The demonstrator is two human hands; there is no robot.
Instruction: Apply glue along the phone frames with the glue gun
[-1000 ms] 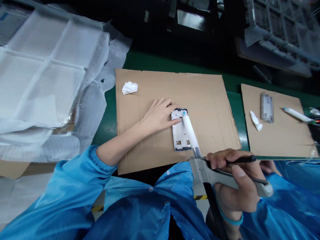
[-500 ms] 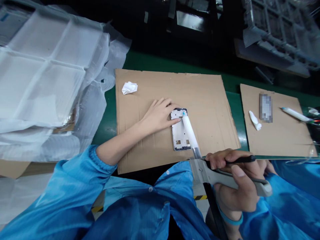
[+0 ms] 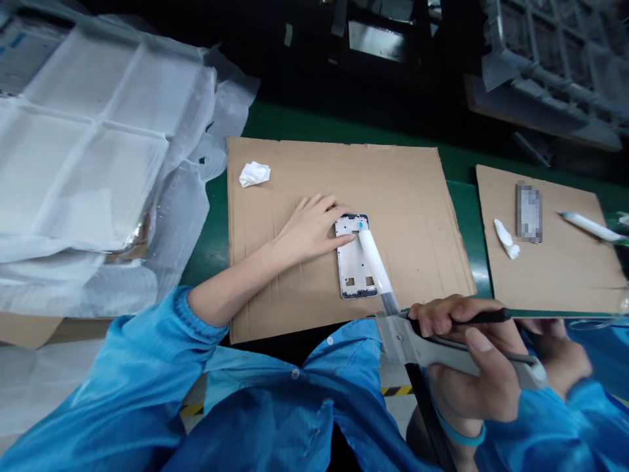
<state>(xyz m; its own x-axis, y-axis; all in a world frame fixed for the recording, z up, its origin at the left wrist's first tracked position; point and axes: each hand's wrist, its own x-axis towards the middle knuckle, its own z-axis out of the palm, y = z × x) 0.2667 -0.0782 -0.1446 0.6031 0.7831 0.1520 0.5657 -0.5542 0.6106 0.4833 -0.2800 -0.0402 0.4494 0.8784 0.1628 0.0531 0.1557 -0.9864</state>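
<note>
A silver phone frame (image 3: 351,265) lies on a sheet of brown cardboard (image 3: 407,196). My left hand (image 3: 309,226) rests on the cardboard with its fingers pressed on the frame's top left corner. My right hand (image 3: 472,367) is wrapped round the grey handle and black trigger of a dispensing gun (image 3: 417,344). The gun's white tube (image 3: 374,262) reaches across the frame, and its blue tip touches the top edge near my left fingertips.
A crumpled white wipe (image 3: 254,174) lies on the cardboard's far left. White plastic-wrapped trays (image 3: 83,144) are stacked at left. A second cardboard sheet (image 3: 555,262) at right holds a wipe (image 3: 505,237), a blurred small part (image 3: 529,212) and another tube (image 3: 587,226). A green belt (image 3: 462,196) runs underneath.
My right hand and the gun handle have shifted slightly down and right. The tube tip and my left hand stay at the frame's top.
</note>
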